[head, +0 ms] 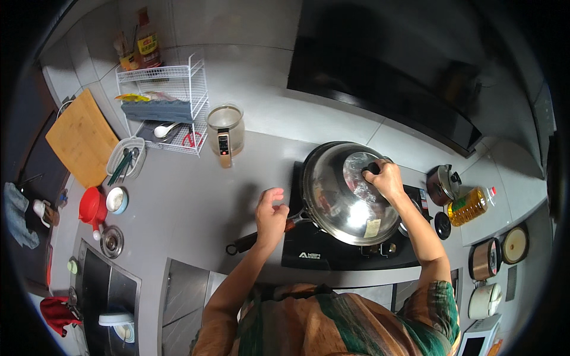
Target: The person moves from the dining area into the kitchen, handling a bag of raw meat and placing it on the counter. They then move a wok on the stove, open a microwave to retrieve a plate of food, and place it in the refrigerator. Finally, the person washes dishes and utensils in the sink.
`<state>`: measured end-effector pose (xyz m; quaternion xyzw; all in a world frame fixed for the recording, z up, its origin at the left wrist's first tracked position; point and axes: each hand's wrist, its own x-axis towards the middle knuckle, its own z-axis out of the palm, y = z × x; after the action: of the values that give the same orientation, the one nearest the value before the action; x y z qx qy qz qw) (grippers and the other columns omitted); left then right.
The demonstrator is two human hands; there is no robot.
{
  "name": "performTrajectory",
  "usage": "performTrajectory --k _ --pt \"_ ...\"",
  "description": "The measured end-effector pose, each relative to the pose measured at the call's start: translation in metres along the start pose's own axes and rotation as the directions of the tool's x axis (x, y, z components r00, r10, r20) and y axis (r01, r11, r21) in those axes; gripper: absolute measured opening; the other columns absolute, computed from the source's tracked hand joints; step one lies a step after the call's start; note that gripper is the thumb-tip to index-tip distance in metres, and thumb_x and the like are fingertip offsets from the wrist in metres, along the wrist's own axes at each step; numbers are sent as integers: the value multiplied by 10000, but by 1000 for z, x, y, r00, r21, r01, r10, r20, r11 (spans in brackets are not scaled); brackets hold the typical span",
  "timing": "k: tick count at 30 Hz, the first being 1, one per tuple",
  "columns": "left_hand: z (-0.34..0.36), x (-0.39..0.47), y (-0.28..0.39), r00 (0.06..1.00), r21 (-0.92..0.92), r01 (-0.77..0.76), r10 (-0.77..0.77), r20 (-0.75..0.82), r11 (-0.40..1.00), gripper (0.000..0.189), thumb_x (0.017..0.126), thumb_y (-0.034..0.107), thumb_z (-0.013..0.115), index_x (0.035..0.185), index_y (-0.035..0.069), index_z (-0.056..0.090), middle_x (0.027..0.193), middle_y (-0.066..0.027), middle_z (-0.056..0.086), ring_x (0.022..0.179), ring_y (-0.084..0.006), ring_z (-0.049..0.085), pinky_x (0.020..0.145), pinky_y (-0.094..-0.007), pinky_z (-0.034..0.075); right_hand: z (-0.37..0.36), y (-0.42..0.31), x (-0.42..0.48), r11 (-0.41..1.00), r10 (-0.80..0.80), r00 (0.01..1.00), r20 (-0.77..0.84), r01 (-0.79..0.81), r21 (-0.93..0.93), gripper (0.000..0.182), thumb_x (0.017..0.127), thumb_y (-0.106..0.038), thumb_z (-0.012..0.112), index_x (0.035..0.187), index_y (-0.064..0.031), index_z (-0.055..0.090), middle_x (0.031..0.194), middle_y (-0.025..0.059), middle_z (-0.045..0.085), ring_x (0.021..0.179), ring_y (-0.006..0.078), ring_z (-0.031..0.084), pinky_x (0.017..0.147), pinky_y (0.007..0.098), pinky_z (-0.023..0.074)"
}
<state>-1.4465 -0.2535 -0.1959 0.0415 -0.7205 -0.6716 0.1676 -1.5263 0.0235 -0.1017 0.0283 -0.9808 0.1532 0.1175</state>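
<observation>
A domed steel wok lid (327,200) with a glass centre covers a wok on the gas stove (307,260). My right hand (385,180) grips the black knob (372,169) on top of the lid. Through the glass, the contents are too blurred to make out. The wok's long dark handle (246,243) points left over the counter. Over this handle is my left hand (270,218), its fingers curved and apart from the thumb, holding nothing. Whether it touches the handle cannot be told.
A glass electric kettle (225,133) stands against the wall beside a white wire rack (196,89). Further left are a cutting board (82,138), a red ladle (92,205) and a small bowl (116,200). An oil bottle (468,207) and a lidded pot (441,184) sit right of the stove.
</observation>
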Motion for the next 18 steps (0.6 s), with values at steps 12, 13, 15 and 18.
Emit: performTrajectory --k 12,13,15,18 --pt "-90 -31 5 982 -28 -186 186 9 982 285 703 -103 497 940 50 540 1026 -91 559 841 -181 582 637 -254 482 29 19 0 983 44 994 -95 -26 181 302 715 -108 610 941 88 566 829 164 621 705 210 571 667 319 457" --pt "-96 -35 9 983 7 -186 186 -3 983 270 711 -95 494 936 47 536 1018 -95 558 833 -188 581 633 -259 483 29 11 2 932 99 994 38 -106 346 282 751 -89 593 968 87 555 868 163 620 758 209 574 719 318 453" --pt "-111 -38 12 963 105 -268 266 27 958 241 701 -66 516 921 31 526 1007 -84 557 767 -224 571 615 -293 471 28 30 7 987 71 997 35 -76 141 375 805 -191 603 1059 77 534 967 165 610 861 221 563 802 328 430" --pt "-128 -38 13 944 78 -328 329 3 941 164 703 -46 519 851 27 512 958 -78 556 731 -243 556 605 -321 449 46 97 13 950 -147 973 -179 89 -299 450 837 -284 562 1107 72 510 1047 244 553 988 363 516 878 370 387"
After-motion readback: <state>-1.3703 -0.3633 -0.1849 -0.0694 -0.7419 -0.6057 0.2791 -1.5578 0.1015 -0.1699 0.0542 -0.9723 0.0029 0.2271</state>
